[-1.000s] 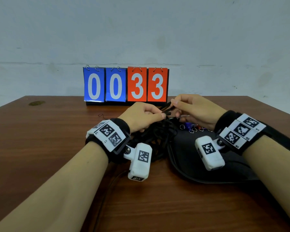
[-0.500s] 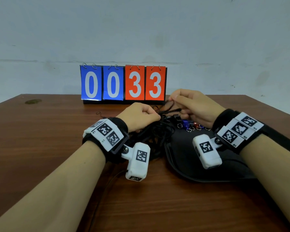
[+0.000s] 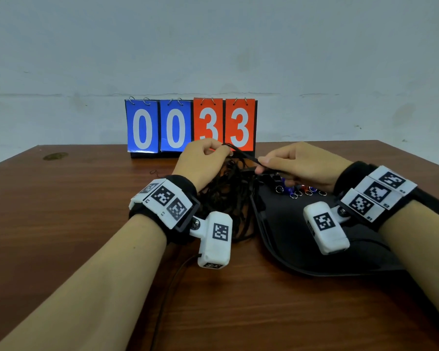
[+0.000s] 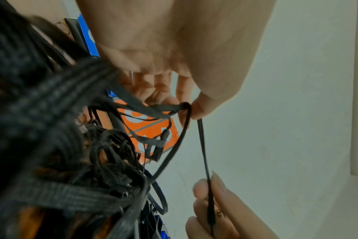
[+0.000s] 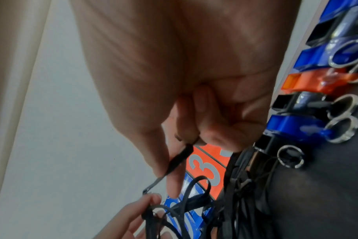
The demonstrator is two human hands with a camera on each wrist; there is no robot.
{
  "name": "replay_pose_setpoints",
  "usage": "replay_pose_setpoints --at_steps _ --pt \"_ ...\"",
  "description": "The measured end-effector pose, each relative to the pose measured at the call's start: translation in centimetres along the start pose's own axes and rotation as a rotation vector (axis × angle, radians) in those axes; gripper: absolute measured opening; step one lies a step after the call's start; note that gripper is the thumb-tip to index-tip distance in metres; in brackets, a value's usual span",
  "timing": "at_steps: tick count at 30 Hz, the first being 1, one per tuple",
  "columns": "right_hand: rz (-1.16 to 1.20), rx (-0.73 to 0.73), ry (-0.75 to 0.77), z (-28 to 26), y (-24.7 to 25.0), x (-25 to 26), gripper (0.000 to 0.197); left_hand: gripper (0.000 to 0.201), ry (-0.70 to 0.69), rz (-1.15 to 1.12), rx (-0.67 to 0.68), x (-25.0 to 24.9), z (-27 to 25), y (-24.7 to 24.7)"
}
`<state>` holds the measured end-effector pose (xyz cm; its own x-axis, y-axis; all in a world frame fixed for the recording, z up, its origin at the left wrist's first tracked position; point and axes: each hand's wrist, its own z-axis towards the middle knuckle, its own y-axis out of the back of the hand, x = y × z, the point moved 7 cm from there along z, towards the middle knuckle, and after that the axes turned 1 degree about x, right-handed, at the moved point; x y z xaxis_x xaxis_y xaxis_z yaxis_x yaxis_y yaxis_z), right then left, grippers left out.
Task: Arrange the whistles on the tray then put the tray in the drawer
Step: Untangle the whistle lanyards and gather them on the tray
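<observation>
Several whistles [image 3: 298, 191], blue, orange and black with metal rings, lie in a row at the far end of a black tray [image 3: 289, 241]. The right wrist view shows the orange whistle [image 5: 317, 82] between blue ones [image 5: 296, 127]. A tangle of black lanyards [image 3: 228, 198] is heaped at the tray's left edge. My left hand [image 3: 221, 151], raised above the heap, pinches a bunch of cords [image 4: 164, 110]. My right hand [image 3: 260, 166] pinches a single cord [image 4: 203, 153] stretched between both hands, above the whistles.
A flip scoreboard [image 3: 190, 127] reading 0033 stands at the back of the wooden table [image 3: 86, 198], just behind my hands. A thin black cable [image 3: 173, 287] runs toward me under the left wrist. A wall rises behind the table.
My left hand has lifted away from the heap, drawing lanyard cords up toward the scoreboard. My right hand has dropped slightly, and the cord now stretches between the two hands.
</observation>
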<state>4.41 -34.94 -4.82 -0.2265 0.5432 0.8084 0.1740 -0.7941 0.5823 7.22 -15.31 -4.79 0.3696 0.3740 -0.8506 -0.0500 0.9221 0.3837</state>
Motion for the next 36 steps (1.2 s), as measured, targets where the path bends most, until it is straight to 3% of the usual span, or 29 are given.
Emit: replay_pose_setpoints --at_steps 3,10,24,26,32,36 --pt "0.007 0.018 0.01 0.0 0.1 0.0 0.034 0.024 0.037 -0.027 -0.032 0.2 0.0 0.4" --pt "0.458 -0.062 0.049 0.2 1.1 0.3 0.037 0.03 0.049 -0.046 -0.074 -0.3 -0.1 0.7" --pt "0.432 0.109 0.167 -0.7 -0.3 2.2 0.026 0.04 -0.185 -0.152 0.076 -3.1 -1.5 -1.0" --pt "0.446 0.099 0.208 -0.8 -0.1 2.6 0.019 0.044 -0.176 -0.156 0.146 -3.1 -1.5 -1.5" --pt "0.503 0.183 0.28 -1.2 -0.5 3.5 0.016 0.041 0.037 -0.179 0.567 -2.1 -3.0 -4.8" --pt "0.546 0.237 0.301 -1.3 -0.7 3.6 0.015 0.037 0.086 -0.144 0.543 -1.2 -2.8 -4.7"
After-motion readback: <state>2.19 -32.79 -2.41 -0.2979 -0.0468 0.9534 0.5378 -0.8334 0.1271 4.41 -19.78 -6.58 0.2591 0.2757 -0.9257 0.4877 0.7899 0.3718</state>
